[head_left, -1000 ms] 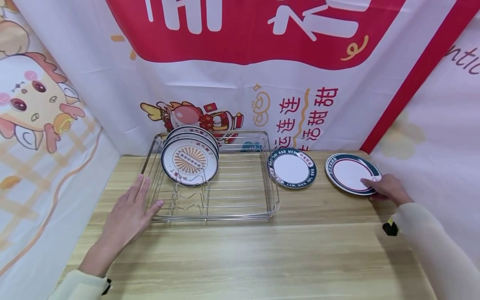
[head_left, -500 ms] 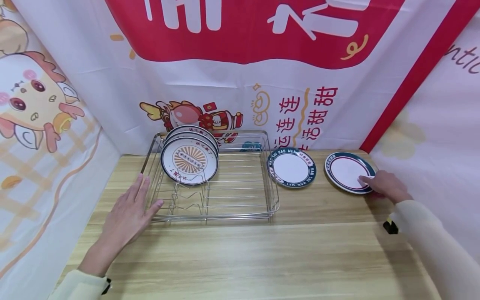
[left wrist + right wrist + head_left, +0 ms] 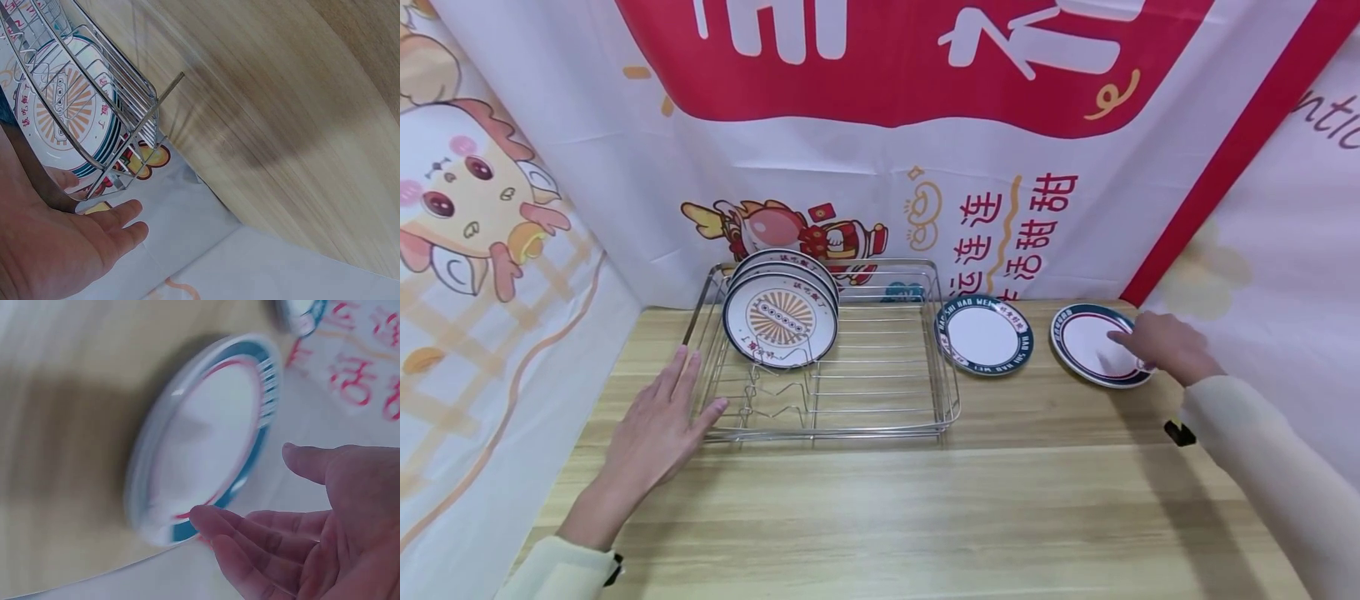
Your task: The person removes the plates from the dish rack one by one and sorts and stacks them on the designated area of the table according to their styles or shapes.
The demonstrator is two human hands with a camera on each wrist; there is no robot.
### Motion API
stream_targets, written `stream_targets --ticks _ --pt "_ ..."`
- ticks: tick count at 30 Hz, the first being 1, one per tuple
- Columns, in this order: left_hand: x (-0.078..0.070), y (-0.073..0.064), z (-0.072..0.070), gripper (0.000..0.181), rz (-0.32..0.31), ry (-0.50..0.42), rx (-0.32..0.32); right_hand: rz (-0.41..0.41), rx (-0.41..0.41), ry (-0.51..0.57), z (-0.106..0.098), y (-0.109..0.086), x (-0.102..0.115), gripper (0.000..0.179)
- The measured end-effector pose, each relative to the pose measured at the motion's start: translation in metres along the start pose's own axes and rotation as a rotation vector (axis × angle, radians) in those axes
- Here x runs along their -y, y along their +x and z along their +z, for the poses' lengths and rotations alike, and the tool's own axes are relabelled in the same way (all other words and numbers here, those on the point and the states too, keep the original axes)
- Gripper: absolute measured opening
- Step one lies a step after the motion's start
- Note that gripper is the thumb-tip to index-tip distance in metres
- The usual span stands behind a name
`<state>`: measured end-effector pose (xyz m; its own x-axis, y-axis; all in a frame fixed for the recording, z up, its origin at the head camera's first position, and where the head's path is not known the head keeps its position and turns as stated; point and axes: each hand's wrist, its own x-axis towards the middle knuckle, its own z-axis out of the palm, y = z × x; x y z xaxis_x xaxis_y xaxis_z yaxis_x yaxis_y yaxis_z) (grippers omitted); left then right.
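Note:
My left hand (image 3: 651, 425) rests at the left side of a wire dish rack (image 3: 880, 432), fingers straight and thumb spread. Its fingers lie beside the rack's rail in the left wrist view. Several white plates (image 3: 781, 321) with an orange ray pattern stand tilted in the rack's left part. At the far right, my right hand (image 3: 1172, 343) is over the right rim of a small stack of green-rimmed plates (image 3: 1086, 346). In the right wrist view, that hand's thumb and fingers are apart, with nothing between them, and the fingertips overlap the plate rim.
Another green-rimmed plate (image 3: 984, 335) lies between the rack and the stack, right at the rack's right side. A printed cloth (image 3: 865, 150) hangs behind the wooden table (image 3: 880, 517), and cloths also flank it on the left and right.
The upper plate of the right stack has shifted into line over the lower one. My right hand has then loosened from the rim and risen slightly. The left hand has stayed still.

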<state>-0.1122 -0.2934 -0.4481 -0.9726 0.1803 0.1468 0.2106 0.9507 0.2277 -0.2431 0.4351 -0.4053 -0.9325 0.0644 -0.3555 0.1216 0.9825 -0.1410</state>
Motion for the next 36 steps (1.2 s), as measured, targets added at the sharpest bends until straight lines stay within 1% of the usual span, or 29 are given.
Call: stream_targets --ticks 3,7,11,13,17,20,22,27,31,33,36 --pt "0.0 0.0 0.0 0.085 0.0 0.001 0.002 -0.042 -0.046 -0.023 -0.01 0.001 0.026 0.065" --pt "0.0 0.001 0.0 0.085 0.0 0.0 -0.002 -0.09 -0.122 -0.041 -0.025 -0.005 0.073 0.06" --pt "0.0 0.001 0.0 0.085 0.0 0.001 -0.011 -0.146 -0.17 -0.057 -0.037 -0.012 0.119 0.067" --pt "0.0 0.001 0.0 0.085 0.0 0.001 -0.013 -0.177 -0.182 -0.044 -0.042 -0.015 0.14 0.067" --pt "0.0 0.0 0.0 0.085 -0.004 -0.002 -0.012 -0.243 -0.218 -0.059 -0.051 -0.022 0.182 0.059" --pt "0.0 0.0 0.0 0.085 -0.006 -0.005 -0.015 -0.293 -0.25 -0.103 -0.059 -0.029 0.213 0.054" --pt "0.0 0.0 0.0 0.086 -0.006 -0.007 -0.02 -0.325 -0.263 -0.112 -0.062 -0.033 0.233 0.053" --pt "0.001 0.001 0.0 0.086 -0.003 -0.003 -0.02 -0.429 -0.289 -0.089 -0.064 -0.042 0.283 0.055" --pt "0.0 0.001 0.0 0.085 0.002 0.003 -0.013 -0.555 -0.304 -0.071 -0.061 -0.044 0.318 0.052" --pt "-0.001 0.0 0.0 0.085 0.003 0.004 -0.013 -0.616 -0.299 -0.057 -0.059 -0.043 0.334 0.049" --pt "-0.001 0.0 0.0 0.085 0.002 0.002 -0.014 -0.694 -0.264 -0.014 -0.055 -0.04 0.357 0.044"
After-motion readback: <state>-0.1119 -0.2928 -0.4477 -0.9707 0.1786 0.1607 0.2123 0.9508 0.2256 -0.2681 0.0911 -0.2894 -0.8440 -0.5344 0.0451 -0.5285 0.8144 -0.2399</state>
